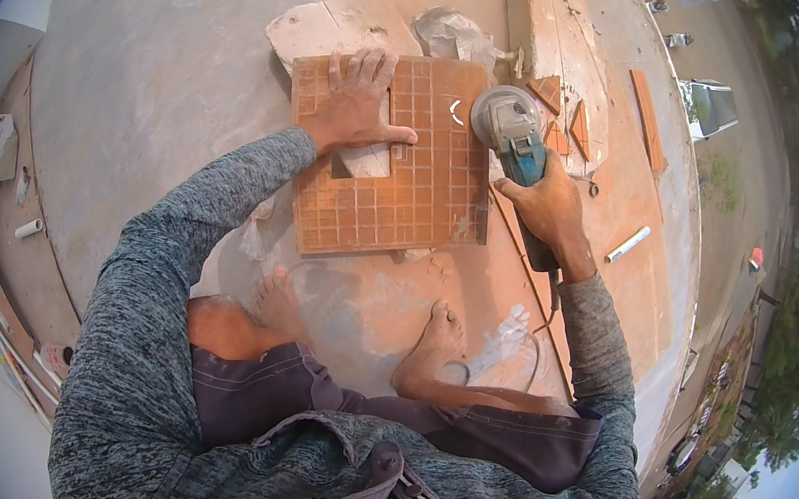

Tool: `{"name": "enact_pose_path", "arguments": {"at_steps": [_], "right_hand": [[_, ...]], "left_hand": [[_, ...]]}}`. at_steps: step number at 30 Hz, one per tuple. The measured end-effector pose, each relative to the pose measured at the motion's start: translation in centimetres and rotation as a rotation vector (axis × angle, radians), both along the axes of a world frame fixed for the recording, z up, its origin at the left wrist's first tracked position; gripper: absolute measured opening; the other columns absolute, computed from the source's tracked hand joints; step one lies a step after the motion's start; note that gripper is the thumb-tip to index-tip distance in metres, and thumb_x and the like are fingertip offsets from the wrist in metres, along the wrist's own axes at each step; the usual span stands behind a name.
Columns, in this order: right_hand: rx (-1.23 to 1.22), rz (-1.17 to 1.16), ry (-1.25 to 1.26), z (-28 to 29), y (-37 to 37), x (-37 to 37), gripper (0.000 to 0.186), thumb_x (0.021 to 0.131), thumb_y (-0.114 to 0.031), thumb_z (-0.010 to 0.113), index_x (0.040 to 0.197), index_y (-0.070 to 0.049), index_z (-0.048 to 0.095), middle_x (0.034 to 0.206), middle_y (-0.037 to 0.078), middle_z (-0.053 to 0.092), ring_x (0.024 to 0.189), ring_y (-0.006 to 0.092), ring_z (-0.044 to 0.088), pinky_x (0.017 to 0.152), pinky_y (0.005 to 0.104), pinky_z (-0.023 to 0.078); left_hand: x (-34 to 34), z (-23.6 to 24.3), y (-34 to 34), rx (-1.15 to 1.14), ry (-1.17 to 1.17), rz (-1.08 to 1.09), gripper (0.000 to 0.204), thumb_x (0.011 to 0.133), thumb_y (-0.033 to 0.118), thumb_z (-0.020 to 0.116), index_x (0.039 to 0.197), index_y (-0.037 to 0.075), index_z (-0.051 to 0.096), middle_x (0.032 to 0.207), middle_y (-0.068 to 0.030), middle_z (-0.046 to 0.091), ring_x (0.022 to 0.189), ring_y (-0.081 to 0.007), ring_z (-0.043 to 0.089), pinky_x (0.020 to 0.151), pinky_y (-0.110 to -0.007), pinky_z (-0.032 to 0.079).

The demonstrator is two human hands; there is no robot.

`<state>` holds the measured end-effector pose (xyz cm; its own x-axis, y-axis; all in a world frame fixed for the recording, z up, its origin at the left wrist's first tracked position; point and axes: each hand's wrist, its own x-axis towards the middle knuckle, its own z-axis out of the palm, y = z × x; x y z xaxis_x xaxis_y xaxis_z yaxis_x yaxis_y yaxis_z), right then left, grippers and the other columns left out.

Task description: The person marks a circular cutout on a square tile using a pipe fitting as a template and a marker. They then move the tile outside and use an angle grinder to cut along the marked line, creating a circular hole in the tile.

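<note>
A square terracotta tile [428,188] with a grid pattern on its upper face lies in front of me, with a rectangular opening cut in its left middle part. My left hand [356,103] lies on the tile's upper left with fingers spread, the thumb reaching across above the opening. My right hand [551,207] is wrapped round the body of a teal and black angle grinder [523,155]. The grinder's round guard is beside the tile's right edge; whether the disc touches the tile cannot be made out.
Tile offcuts [580,130] and a long tile strip [648,121] lie to the right, near a pale block [560,28]. A white marker [628,244] rests on the dusty floor. Crumpled plastic [453,33] sits beyond the tile. The grinder's cable [537,354] runs by my bare foot [434,345].
</note>
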<state>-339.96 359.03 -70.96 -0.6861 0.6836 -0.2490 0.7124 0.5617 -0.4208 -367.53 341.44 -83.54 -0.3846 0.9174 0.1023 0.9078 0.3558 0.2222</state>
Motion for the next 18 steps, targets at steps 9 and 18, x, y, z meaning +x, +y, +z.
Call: {"name": "enact_pose_path", "arguments": {"at_steps": [9,18], "right_hand": [[-0.006,0.027,-0.062,0.0,-0.3,-0.9,0.082,0.075,-0.042,0.084,0.133,0.008,0.056,0.110,0.031,0.072,0.101,0.0431,0.073,0.091,0.0471,0.057],[-0.049,0.015,-0.085,0.4,-0.5,-1.1,0.083,0.075,-0.041,0.083,0.135,0.008,0.054,0.114,0.032,0.070,0.107,0.0439,0.071,0.094,0.0486,0.055]], "left_hand": [[0.0,0.3,-0.1,-0.012,-0.017,-0.007,0.141,0.068,0.098,0.060,0.159,-0.006,0.030,0.160,-0.0275,0.031,0.154,-0.0448,0.020,0.119,-0.077,0.003],[0.1,0.6,-0.2,-0.031,-0.026,0.000,0.142,0.067,0.097,0.061,0.159,-0.006,0.029,0.159,-0.0274,0.031,0.154,-0.0451,0.020,0.119,-0.077,0.004]]}}
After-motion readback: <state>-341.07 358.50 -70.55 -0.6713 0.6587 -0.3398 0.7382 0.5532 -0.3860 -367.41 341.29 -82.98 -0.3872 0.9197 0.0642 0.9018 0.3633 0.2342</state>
